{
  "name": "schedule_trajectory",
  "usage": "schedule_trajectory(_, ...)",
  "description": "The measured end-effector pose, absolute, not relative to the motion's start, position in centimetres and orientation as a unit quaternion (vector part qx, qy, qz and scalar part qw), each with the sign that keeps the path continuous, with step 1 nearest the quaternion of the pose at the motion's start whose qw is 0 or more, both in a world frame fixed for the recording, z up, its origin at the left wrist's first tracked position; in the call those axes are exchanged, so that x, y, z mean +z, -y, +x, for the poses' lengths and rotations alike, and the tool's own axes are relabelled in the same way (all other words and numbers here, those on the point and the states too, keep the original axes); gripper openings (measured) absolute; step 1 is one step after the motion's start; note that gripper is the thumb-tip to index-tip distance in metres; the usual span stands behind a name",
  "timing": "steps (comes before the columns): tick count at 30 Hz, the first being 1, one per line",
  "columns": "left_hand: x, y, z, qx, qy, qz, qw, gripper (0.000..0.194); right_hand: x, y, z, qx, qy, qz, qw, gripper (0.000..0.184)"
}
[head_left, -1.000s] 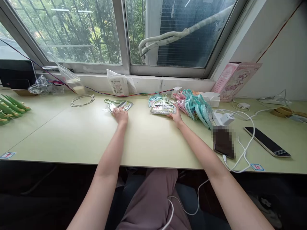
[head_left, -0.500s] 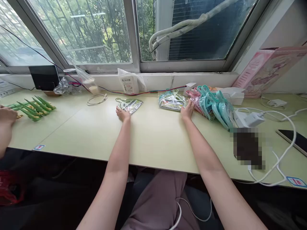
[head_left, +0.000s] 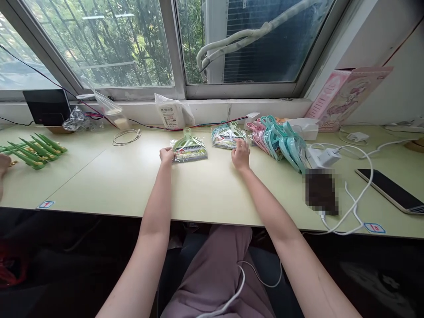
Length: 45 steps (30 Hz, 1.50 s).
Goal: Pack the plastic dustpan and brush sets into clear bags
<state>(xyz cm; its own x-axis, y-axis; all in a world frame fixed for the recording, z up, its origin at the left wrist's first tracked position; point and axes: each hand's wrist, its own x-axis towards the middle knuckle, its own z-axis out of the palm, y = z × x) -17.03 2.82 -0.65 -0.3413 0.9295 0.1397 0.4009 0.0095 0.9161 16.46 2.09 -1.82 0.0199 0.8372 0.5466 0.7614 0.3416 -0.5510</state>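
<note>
My left hand (head_left: 166, 155) pinches the left edge of a plastic-wrapped green dustpan-and-brush set (head_left: 189, 149), which lies on the table with its looped handle pointing to the window. My right hand (head_left: 241, 155) is at the lower right of a second wrapped dustpan-and-brush pile (head_left: 225, 138), green and teal. Its fingers are apart and reach over the front corner of that pile; no firm grip shows. Just right of it lie several wrapped pink handled pieces (head_left: 260, 138) and teal handled pieces (head_left: 287, 143).
White chargers and cables (head_left: 326, 159), a blurred dark object (head_left: 321, 192) and a phone (head_left: 391, 190) lie on the right. A pink box (head_left: 347, 99) stands by the wall. At left are green spiky pieces (head_left: 41, 150) and another person's hand (head_left: 4, 162). A coiled cord (head_left: 126, 137) lies near the window.
The left-hand set has been turned, so its handle now points to the window. My right hand has shifted left onto the second pile's front corner. The camera view has turned slightly right.
</note>
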Motion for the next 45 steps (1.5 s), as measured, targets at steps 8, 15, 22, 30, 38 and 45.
schedule_trajectory(8,-0.5,-2.9,-11.8,0.501,-0.66,0.455,0.326,0.029,-0.7,-0.1,14.8,-0.032,0.804,-0.442,0.396,0.037)
schedule_trajectory(15,-0.1,-1.9,-8.5,0.601,-0.501,0.382,0.492,0.052,-0.5,2.5,11.5,-0.093,0.847,-0.418,0.315,0.04)
schedule_trajectory(22,-0.1,-1.6,-7.8,0.572,-0.385,0.393,0.608,0.027,-0.3,3.3,10.4,-0.132,0.872,-0.405,0.243,0.045)
schedule_trajectory(30,-0.3,-1.8,-7.9,0.578,-0.377,0.395,0.606,0.05,0.1,3.1,10.1,-0.103,0.851,-0.474,0.204,0.046)
schedule_trajectory(38,1.1,-1.0,-7.8,0.542,-0.392,0.459,0.584,0.05,-0.3,2.3,10.7,-0.149,0.857,-0.45,0.201,0.039)
schedule_trajectory(45,1.8,-0.3,-7.2,0.54,-0.427,0.459,0.562,0.036,-0.5,2.3,10.1,-0.148,0.848,-0.462,0.215,0.038)
